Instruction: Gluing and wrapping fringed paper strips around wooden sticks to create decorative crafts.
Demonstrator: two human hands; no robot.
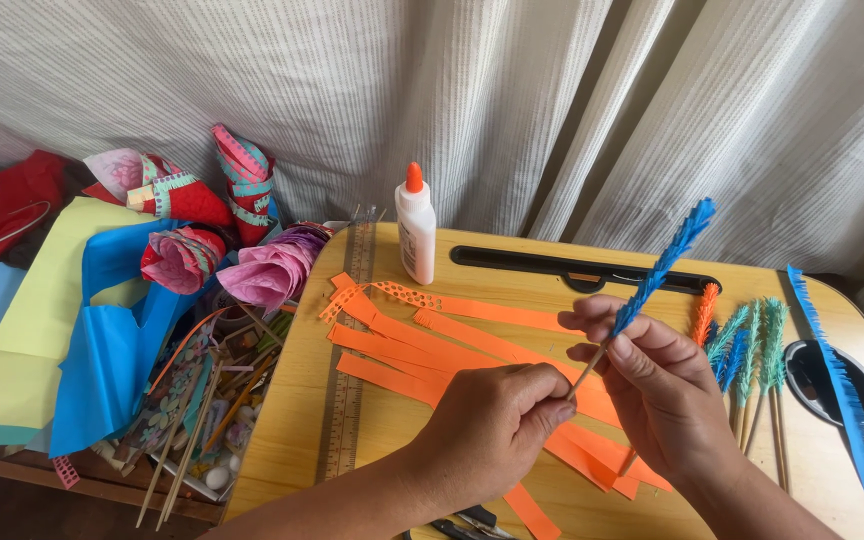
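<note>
My right hand grips a thin wooden stick wrapped in blue fringed paper, which points up and to the right. My left hand pinches the bare lower end of that stick between thumb and fingers. Both hands hover over a pile of orange paper strips on a small wooden lap table.
A white glue bottle with an orange cap stands at the table's back. Finished fringed sticks in teal, blue and orange lie at the right, beside a long blue fringed strip. A clear ruler, scissors, coloured paper sheets and paper cones sit left.
</note>
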